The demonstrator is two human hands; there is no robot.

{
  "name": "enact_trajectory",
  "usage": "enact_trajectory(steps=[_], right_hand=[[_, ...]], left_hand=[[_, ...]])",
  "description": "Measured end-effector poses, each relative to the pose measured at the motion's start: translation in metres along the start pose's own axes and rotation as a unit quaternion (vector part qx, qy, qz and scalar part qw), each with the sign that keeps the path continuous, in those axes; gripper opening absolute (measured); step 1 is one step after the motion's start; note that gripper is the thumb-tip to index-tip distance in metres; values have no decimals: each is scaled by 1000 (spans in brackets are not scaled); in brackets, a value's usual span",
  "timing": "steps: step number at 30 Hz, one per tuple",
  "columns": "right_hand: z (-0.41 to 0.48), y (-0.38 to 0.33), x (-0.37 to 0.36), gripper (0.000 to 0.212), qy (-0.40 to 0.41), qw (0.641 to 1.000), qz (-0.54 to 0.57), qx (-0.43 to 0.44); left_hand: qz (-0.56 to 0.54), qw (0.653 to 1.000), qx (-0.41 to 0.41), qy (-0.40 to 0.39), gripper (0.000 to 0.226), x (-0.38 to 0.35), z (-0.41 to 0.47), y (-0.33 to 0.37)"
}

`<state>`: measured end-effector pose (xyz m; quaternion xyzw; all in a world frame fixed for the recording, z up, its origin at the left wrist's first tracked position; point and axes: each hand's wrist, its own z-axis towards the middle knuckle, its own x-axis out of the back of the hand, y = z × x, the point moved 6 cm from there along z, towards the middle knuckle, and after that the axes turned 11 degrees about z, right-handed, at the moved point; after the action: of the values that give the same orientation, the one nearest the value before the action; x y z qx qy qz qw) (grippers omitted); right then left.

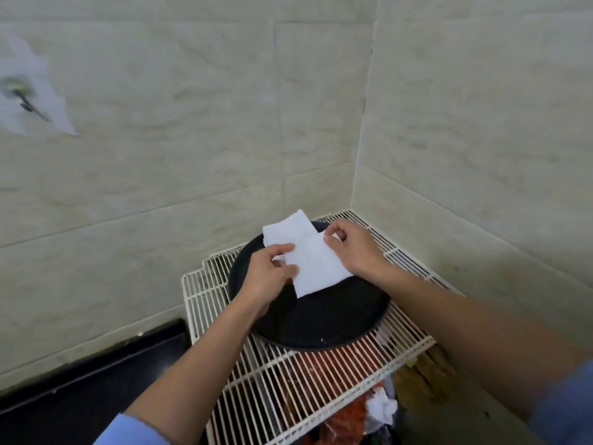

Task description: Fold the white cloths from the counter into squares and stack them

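soft matt white cloth (316,263) on a matt black tray (321,326); white-coated wire rack (321,387); smooth, faintly glossy wall tiles (192,139).

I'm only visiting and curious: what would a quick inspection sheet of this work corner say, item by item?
Surface: white wire rack, bearing a round black tray.
Job's things: two white cloths on the tray. A folded cloth lies at the far side, and the held cloth overlaps it.
Clutter: red and orange items and a crumpled white scrap below the rack.
Hands: left hand pinches the held cloth's left edge; right hand pinches its far corner.
Cables: nothing seen.
Surroundings: tiled walls meeting in a corner; black counter at lower left; a blurred object on the left wall.
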<state>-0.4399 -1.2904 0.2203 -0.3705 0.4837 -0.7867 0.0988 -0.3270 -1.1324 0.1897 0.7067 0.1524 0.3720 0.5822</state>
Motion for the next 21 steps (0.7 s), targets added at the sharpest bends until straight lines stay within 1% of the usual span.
enact_trajectory(steps=[2,4,7,9,12,15,18,21], right_hand=[[33,0,-15,3,-12,1000,-22,15],[60,4,-31,6,-26,999,-42,22],[91,9,-50,11,-55,995,-71,35],[103,13,-59,13,-70,993,-90,37],[111,18,-66,15,-85,988,-120,44],[112,22,-69,18,-95,982,-154,45],[108,25,-71,24,-117,975,-184,48],[104,24,-66,30,-131,969,-204,48]], left_hand=[[3,1000,4,16,45,10,29,0],[10,1000,8,25,47,17,53,-1],[34,999,10,24,48,23,82,-9],[59,998,10,23,54,25,98,-16],[96,995,10,26,57,23,114,-25],[161,986,-12,32,58,19,120,-29],[235,970,-41,49,54,16,119,-29],[269,959,-43,81,47,24,113,-27]])
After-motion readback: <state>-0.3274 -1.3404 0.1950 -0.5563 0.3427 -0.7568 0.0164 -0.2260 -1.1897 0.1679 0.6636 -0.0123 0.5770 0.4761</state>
